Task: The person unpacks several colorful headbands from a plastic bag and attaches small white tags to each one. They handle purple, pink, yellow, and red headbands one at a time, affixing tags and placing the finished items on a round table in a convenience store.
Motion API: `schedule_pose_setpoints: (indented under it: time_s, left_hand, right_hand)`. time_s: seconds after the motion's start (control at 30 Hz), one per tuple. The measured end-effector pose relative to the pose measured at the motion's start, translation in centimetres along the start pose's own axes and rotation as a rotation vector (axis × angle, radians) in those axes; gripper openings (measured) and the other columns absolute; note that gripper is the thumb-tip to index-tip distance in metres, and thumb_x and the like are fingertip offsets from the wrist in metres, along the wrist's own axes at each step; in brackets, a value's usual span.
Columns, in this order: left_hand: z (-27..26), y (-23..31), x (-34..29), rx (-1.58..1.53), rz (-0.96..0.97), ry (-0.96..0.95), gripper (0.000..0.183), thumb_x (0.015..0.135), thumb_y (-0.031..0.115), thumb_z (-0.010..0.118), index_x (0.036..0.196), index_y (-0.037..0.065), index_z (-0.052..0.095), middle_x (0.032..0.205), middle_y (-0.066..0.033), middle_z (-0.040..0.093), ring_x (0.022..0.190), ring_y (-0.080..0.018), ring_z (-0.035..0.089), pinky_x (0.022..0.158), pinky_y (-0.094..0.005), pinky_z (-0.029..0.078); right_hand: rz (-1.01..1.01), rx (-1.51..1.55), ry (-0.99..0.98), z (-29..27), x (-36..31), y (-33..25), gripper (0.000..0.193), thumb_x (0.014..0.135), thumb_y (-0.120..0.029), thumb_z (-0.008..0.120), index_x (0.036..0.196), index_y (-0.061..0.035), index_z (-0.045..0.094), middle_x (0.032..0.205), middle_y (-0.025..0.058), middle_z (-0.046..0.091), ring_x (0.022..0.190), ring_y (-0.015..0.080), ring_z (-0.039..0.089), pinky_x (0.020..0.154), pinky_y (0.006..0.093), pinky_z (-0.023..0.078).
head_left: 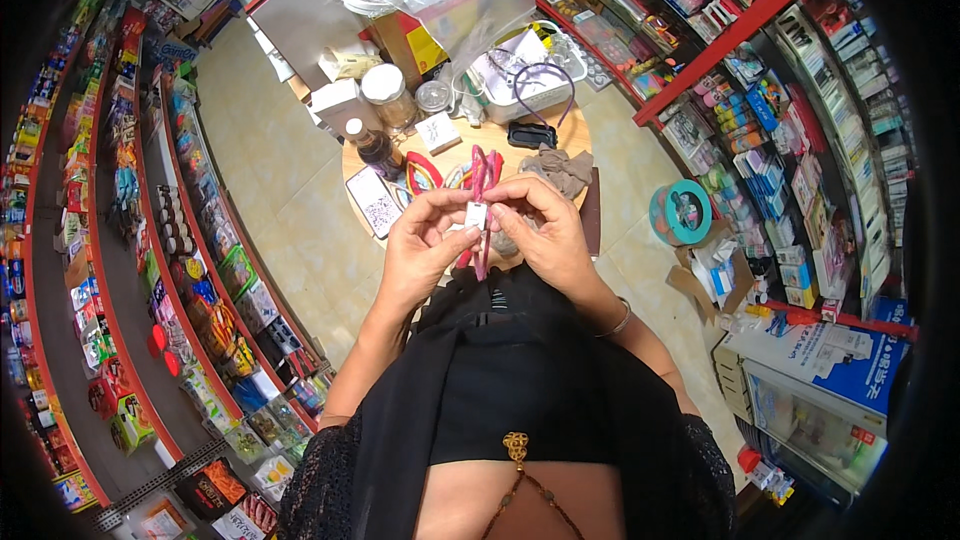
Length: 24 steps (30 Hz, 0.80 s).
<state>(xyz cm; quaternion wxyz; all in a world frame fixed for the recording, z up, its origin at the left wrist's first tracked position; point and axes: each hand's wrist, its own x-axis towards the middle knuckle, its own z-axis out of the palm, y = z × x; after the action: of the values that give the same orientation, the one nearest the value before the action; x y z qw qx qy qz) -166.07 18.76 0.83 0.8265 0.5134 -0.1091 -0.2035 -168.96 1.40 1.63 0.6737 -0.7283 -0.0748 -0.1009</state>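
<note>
Close in front of my body, over the near side of the round table, I hold a dark-pink fabric hair band (480, 176) with loop-like ends pointing up. A small white tag (476, 214) sits across its middle. My left hand (432, 238) is closed, with thumb and fingertips pinching the tag's left side. From the other side, my right hand (548, 232) pinches the band and the tag's edge. Red and multicoloured bands (424, 174) lie on the table just beyond my left fingers. A crumpled brown-grey cloth (562, 170) rests beyond my right hand.
The wooden table (470, 145) also carries a dark bottle (378, 152), a lidded jar (388, 100), a printed card (374, 202), a purple headband (572, 100), a black case (531, 135) and a white basket (535, 90). Stocked shelves flank both sides. A teal-rimmed bin (681, 212) stands right.
</note>
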Motion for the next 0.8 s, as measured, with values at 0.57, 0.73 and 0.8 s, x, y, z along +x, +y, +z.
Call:
schedule_pose_setpoints:
  time_s: [0.57,0.73,0.8]
  left_hand:
    - [0.6,0.9,-0.1,0.04,0.06,-0.031,0.036,0.078,-0.011,0.066,0.111,-0.004,0.054,0.097,-0.0103,0.062,0.087,-0.0128,0.061,0.074,-0.0217,0.053]
    - [0.5,1.2,-0.3,0.112,0.036,-0.023,0.035,0.077,-0.011,0.066,0.109,-0.004,0.055,0.094,-0.008,0.061,0.085,-0.0108,0.061,0.071,-0.0201,0.052]
    - [0.8,1.3,-0.3,0.153,0.058,-0.011,0.033,0.077,-0.011,0.067,0.107,-0.004,0.056,0.092,-0.006,0.059,0.083,-0.0097,0.061,0.069,-0.0195,0.052]
  right_hand:
    - [-0.341,-0.326,-0.12,-1.1,0.4,-2.7,0.018,0.074,0.004,0.069,0.091,0.0,0.064,0.092,0.0109,0.059,0.084,0.0229,0.061,0.073,0.0312,0.049]
    - [-0.433,-0.356,-0.09,-0.9,0.6,-2.7,0.017,0.072,0.001,0.07,0.087,-0.0009,0.062,0.088,0.0112,0.057,0.075,0.0257,0.06,0.064,0.0327,0.049]
    - [-0.452,-0.378,-0.101,-0.9,0.7,-2.5,0.018,0.073,0.001,0.07,0.088,-0.0008,0.06,0.088,0.0119,0.057,0.074,0.027,0.06,0.063,0.0339,0.049]
